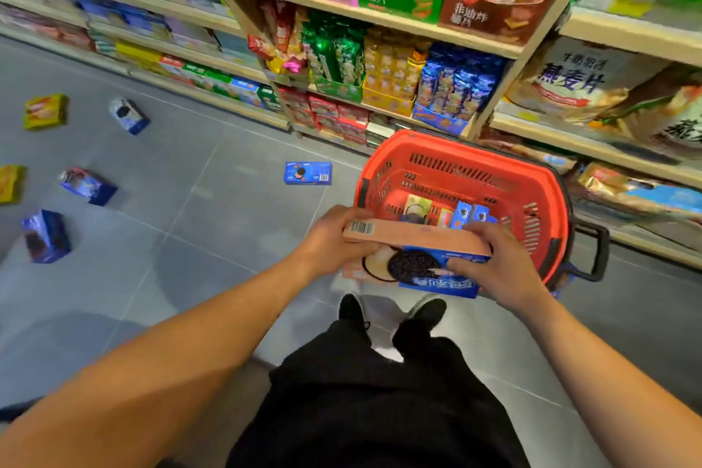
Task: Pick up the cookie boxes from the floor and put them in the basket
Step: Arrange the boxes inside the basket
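Head view: both hands, left hand [334, 239] and right hand [497, 262], grip a pink cookie box [414, 256] by its ends, long axis left-to-right, over the red basket [380, 163]'s near rim; open floor [212, 224] lies left.

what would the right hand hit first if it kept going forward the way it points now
Probably the near rim of the red basket, then the boxes inside it; the right hand, holding the pink cookie box, sits just short of it, though depth is unclear.
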